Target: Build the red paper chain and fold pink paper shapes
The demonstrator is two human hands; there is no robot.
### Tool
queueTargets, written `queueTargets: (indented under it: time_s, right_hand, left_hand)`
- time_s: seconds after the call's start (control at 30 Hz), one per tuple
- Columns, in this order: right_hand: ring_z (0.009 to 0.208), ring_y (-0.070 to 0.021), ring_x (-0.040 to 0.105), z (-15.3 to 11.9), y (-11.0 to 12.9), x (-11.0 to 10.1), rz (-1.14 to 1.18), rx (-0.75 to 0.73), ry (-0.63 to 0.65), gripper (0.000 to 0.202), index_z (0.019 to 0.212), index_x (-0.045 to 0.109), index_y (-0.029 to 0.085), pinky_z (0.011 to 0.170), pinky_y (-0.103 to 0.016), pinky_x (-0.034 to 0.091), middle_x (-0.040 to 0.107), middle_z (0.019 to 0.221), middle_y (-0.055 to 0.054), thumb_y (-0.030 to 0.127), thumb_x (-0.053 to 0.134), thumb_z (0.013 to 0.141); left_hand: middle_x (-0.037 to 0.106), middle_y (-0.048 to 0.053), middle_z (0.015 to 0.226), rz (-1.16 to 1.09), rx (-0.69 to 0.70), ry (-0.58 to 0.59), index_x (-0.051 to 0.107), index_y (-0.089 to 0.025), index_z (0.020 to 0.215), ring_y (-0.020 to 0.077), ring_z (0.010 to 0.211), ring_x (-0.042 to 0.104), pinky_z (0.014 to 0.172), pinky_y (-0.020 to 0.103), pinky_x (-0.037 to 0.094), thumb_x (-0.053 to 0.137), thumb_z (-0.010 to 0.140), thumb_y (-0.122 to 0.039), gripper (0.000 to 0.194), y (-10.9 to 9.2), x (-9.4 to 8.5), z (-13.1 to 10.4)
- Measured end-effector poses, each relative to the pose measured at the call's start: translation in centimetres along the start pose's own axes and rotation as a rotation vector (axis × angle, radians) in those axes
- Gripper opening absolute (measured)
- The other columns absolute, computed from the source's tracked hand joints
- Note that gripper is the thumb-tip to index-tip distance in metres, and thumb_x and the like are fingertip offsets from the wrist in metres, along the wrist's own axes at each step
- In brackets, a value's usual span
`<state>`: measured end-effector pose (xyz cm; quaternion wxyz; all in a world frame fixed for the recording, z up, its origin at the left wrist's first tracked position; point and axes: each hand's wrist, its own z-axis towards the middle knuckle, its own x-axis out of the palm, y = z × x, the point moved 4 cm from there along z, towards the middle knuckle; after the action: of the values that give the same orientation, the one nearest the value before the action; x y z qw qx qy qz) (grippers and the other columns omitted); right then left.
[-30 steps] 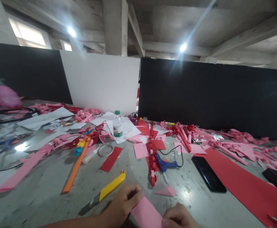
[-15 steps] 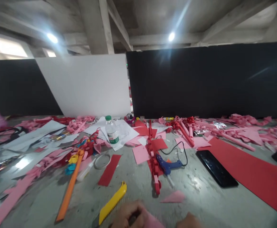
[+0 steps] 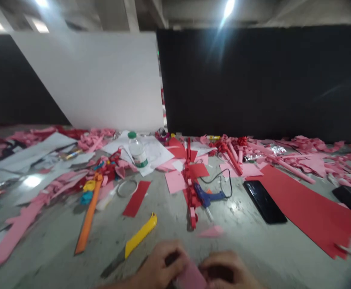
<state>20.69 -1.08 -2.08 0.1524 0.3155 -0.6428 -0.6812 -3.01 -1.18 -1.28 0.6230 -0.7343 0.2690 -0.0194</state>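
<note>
Left grip point(image 3: 166, 263): thumb and fingers pinched on the upper left part of the paper.
Right grip point(image 3: 228, 269): fingers curled at the paper's right side; blur keeps us from telling whether it pinches or only touches.
Paper point(image 3: 191, 275): pink, between the two hands at the bottom edge of the view; we judge that an uneven pull or a slipping right thumb could crease or tear it.
Knife point(image 3: 141, 235): yellow, near the left hand, its dark end towards the forearm; we cannot tell whether a blade is bared, but a careless sweep of that arm could nick the skin.
Scrap point(image 3: 211, 231): pink, on the tabletop point(image 3: 238, 241) just beyond the hands; a brush of the fingers could shift it.
Glue gun point(image 3: 209, 196): blue, beside the red chain point(image 3: 191, 200); if hot, it could burn a reaching hand, and a snagged cord point(image 3: 230, 182) could drag it.
Phone point(image 3: 264, 201): well to the right, beside the red sheet point(image 3: 307, 212).
</note>
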Motion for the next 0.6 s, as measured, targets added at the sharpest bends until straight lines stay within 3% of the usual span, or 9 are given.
queueTargets:
  time_s: [0.03,0.1,0.2,0.27,0.33,0.43,0.6]
  right_hand:
    - [0.091,-0.0256,0.077,0.0,0.4,-0.2,-0.044,0.020,-0.032,0.045,0.108,0.086,0.026,0.088,-0.037,0.060,0.081,0.096,-0.007,0.068,0.076,0.094]
    - [0.081,-0.0218,0.074,0.1,1.5,0.0,-0.127,-0.002,0.036,0.036,0.105,0.086,0.023,0.082,-0.034,0.057,0.080,0.089,-0.007,0.054,0.069,0.102]
    - [0.083,-0.0190,0.073,0.4,2.7,-0.1,-0.038,0.001,-0.034,0.031,0.106,0.085,0.020,0.080,-0.029,0.057,0.081,0.093,-0.008,0.043,0.064,0.106]
    - [0.072,-0.0167,0.069,0.5,2.7,-0.9,0.063,0.033,-0.205,0.029,0.098,0.084,0.017,0.068,-0.026,0.055,0.078,0.083,-0.006,0.045,0.074,0.101]
    - [0.064,-0.0140,0.065,0.5,2.3,-1.4,0.113,0.069,-0.271,0.039,0.125,0.079,0.018,0.062,-0.025,0.056,0.077,0.083,-0.004,0.048,0.077,0.099]
    - [0.063,-0.0140,0.066,0.4,1.7,-1.3,0.117,0.095,-0.263,0.050,0.134,0.075,0.018,0.061,-0.027,0.058,0.079,0.089,-0.006,0.050,0.080,0.096]
    - [0.088,-0.0163,0.068,0.1,3.0,-0.7,-0.036,0.010,-0.313,0.033,0.127,0.079,0.021,0.072,-0.027,0.059,0.077,0.109,-0.008,0.034,0.079,0.097]
  left_hand:
    - [0.062,0.003,0.078,-0.006,-0.004,-0.016,0.070,-0.022,0.079,0.0200,0.078,0.055,0.075,0.032,0.039,0.061,0.096,-0.072,0.054,-0.5,0.4,-0.1]
    - [0.061,0.002,0.074,-0.021,-0.002,-0.032,0.068,-0.020,0.077,0.0191,0.075,0.053,0.074,0.032,0.039,0.065,0.095,-0.064,0.047,-1.3,0.8,0.1]
    - [0.069,0.005,0.085,-0.239,-0.022,-0.036,0.074,-0.021,0.091,0.0207,0.082,0.060,0.079,0.033,0.047,0.074,0.088,-0.060,0.038,-1.6,0.7,0.8]
    - [0.077,0.009,0.103,-0.410,-0.027,-0.018,0.076,-0.022,0.113,0.0245,0.093,0.068,0.084,0.035,0.052,0.086,0.073,-0.064,0.059,-1.6,0.7,1.2]
    - [0.079,0.011,0.107,-0.463,-0.033,0.035,0.076,-0.021,0.120,0.0244,0.092,0.070,0.081,0.034,0.054,0.086,0.073,-0.066,0.066,-1.7,0.9,1.2]
    - [0.080,0.010,0.099,-0.457,-0.053,0.031,0.081,-0.017,0.106,0.0185,0.078,0.067,0.075,0.031,0.053,0.084,0.082,-0.059,0.049,-2.1,1.2,0.7]
    - [0.077,0.004,0.083,-0.345,-0.001,-0.063,0.079,-0.017,0.083,0.0148,0.075,0.063,0.075,0.027,0.051,0.085,0.085,-0.046,0.030,-3.7,1.5,-0.3]
